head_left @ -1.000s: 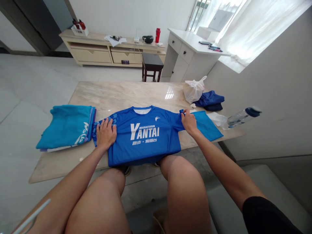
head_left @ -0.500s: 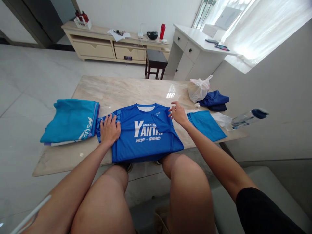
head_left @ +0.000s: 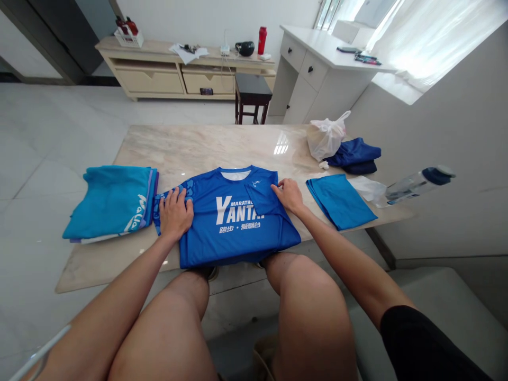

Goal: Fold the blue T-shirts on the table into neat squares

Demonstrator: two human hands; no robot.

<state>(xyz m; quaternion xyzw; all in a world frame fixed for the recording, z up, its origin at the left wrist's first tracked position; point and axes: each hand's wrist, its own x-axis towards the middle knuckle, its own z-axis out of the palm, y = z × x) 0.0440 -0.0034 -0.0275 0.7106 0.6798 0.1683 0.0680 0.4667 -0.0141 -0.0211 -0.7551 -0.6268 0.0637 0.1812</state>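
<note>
Shirt: the blue shirt (head_left: 234,233) is lying face up at the middle of the table's near side, its collar pointing away from the person and its lower end reaching past the near edge, above the knees; this placing is probably giving both hands an easy reach.
Left hand: the left hand (head_left: 175,211) is lying open, palm down, across the patterned sleeve (head_left: 191,189), apparently pinning that side so the cloth is not sliding.
Right hand: the right hand (head_left: 289,196) is bending its fingers at the opposite edge, seemingly touching it; whether they are pinching cloth, I cannot tell.
Plain sleeve: this sleeve (head_left: 264,198) is lying inward over the chest, covering the end of the lettering, likely for a straighter side.
Folded clothes: a stack (head_left: 107,203) is sitting left of the shirt and a blue cloth (head_left: 343,201) right of it, apparently leaving the middle for the shirt.
Table: the pale, marbled table (head_left: 206,145) is reflecting the window; a white bag (head_left: 325,140), dark blue clothing (head_left: 359,153) and a clear bottle (head_left: 415,184) are standing or lying toward its right end.
Room: a low cabinet (head_left: 153,83), a dark stool (head_left: 253,89) and a white desk (head_left: 317,58) are standing beyond; daylight is coming through a curtain (head_left: 448,39).
</note>
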